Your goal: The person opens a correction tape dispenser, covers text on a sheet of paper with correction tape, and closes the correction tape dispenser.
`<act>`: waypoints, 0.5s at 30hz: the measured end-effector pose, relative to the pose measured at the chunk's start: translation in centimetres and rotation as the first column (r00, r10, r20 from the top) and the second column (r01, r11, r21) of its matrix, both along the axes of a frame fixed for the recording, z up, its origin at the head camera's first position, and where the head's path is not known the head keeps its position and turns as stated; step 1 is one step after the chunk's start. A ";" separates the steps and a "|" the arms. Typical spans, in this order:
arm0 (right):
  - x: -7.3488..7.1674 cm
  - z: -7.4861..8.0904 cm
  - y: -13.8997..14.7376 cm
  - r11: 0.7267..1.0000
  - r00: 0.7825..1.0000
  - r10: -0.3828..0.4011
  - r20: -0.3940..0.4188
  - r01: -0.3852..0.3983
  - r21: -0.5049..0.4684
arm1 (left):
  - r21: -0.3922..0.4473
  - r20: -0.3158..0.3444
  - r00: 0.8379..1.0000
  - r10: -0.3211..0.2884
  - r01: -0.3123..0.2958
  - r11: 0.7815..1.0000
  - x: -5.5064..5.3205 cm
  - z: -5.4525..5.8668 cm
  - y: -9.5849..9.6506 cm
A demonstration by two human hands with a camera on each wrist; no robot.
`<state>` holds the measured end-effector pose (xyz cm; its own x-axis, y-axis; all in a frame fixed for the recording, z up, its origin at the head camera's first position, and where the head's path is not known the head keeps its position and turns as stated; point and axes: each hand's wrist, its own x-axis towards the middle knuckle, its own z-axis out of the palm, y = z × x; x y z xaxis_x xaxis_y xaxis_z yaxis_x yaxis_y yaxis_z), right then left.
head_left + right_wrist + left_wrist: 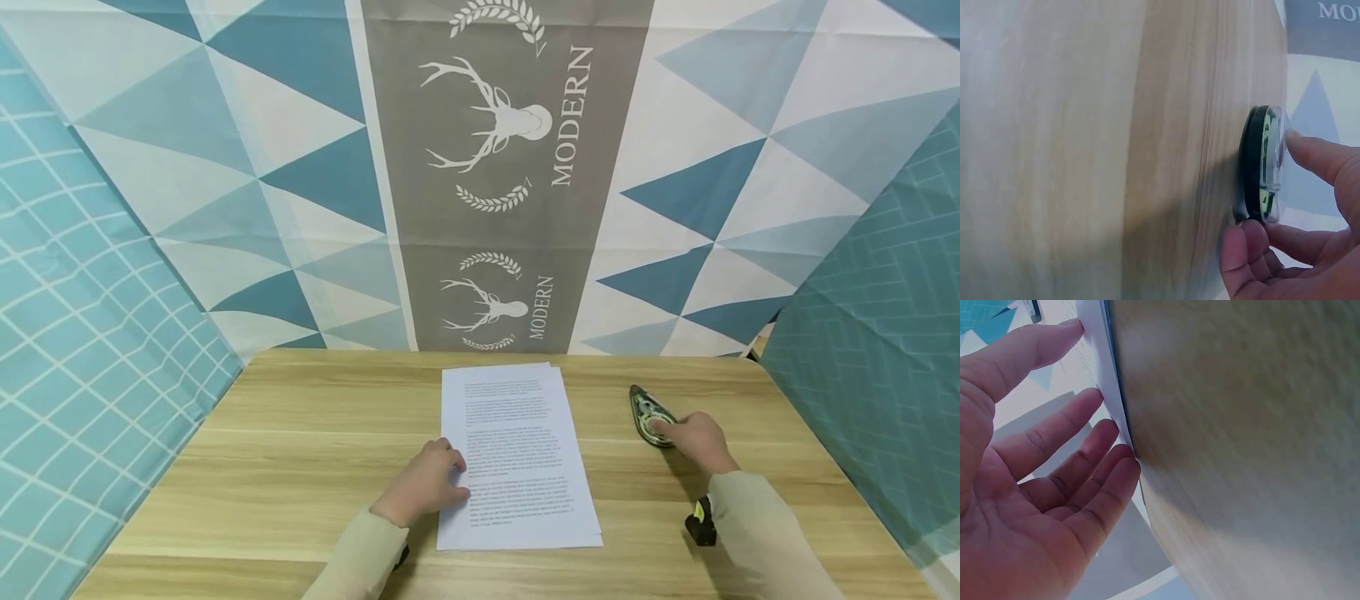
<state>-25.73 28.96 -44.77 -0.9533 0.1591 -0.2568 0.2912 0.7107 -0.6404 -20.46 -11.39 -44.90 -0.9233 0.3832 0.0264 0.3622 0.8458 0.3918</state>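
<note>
Printed sheets of paper [517, 458] lie stacked on the table, their edges slightly out of line. At their left edge is my left hand [429, 483]; its fingertips rest on the paper and its fingers are loosely bent, as the left wrist view of the hand [1047, 456] also shows. To the right of the paper, a correction tape dispenser [651, 417] with a clear, black and green case lies on the wood. My right hand [701, 442] pinches its near end. In the right wrist view, the thumb is on the clear face of the dispenser [1266, 165] and the fingers curl at its end.
The wooden table [315, 442] has a patterned cloth [495, 167] hanging behind its back edge. Blue tiled-pattern cloth [82, 333] hangs at the left and teal cloth [877, 333] at the right. A dark band device [701, 523] is on the right wrist.
</note>
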 end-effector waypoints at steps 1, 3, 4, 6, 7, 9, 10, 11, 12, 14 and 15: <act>0.0 0.0 0.1 1.000 1.000 -0.014 0.007 0.014 -0.023 | 0.000 0.000 1.000 0.001 -0.001 1.000 0.0 0.0 0.0; 0.1 -0.1 0.1 0.997 0.999 -0.037 0.009 0.037 -0.064 | 0.004 0.001 1.000 0.003 -0.003 1.000 0.0 -0.1 0.0; 0.1 -0.1 0.1 0.995 0.999 -0.050 0.014 0.051 -0.086 | 0.006 0.001 1.000 0.004 -0.004 1.000 0.0 -0.1 0.0; 0.2 -0.1 0.1 0.989 0.997 -0.076 0.012 0.077 -0.123 | 0.008 0.001 1.000 0.004 -0.004 1.000 0.0 -0.1 0.0; 0.2 -0.1 0.0 0.986 0.996 -0.087 0.006 0.087 -0.141 | 0.008 0.002 1.000 0.006 -0.006 1.000 0.0 -0.1 0.0; 0.2 -0.2 -0.2 0.975 0.994 -0.113 0.002 0.111 -0.192 | 0.008 0.003 1.000 0.007 -0.007 1.000 0.0 -0.1 0.0; 0.1 -0.2 -0.3 0.968 0.992 -0.124 -0.002 0.121 -0.220 | 0.007 0.003 1.000 0.007 -0.007 1.000 0.0 -0.2 0.0; 0.0 -0.3 -0.3 0.960 0.991 -0.132 -0.007 0.126 -0.249 | 0.006 0.002 1.000 0.006 -0.006 1.000 0.0 -0.1 0.0; 0.0 -0.4 -0.4 0.952 0.990 -0.140 -0.009 0.132 -0.275 | 0.006 0.001 1.000 0.005 -0.005 1.000 0.0 -0.1 0.0; -0.2 -0.5 -0.4 0.932 0.988 -0.157 -0.002 0.147 -0.331 | 0.005 0.001 1.000 0.004 -0.004 1.000 0.1 -0.1 0.0; -0.3 -0.6 -0.5 0.924 0.987 -0.161 0.001 0.151 -0.351 | 0.004 0.002 1.000 0.004 -0.004 1.000 0.1 -0.1 0.1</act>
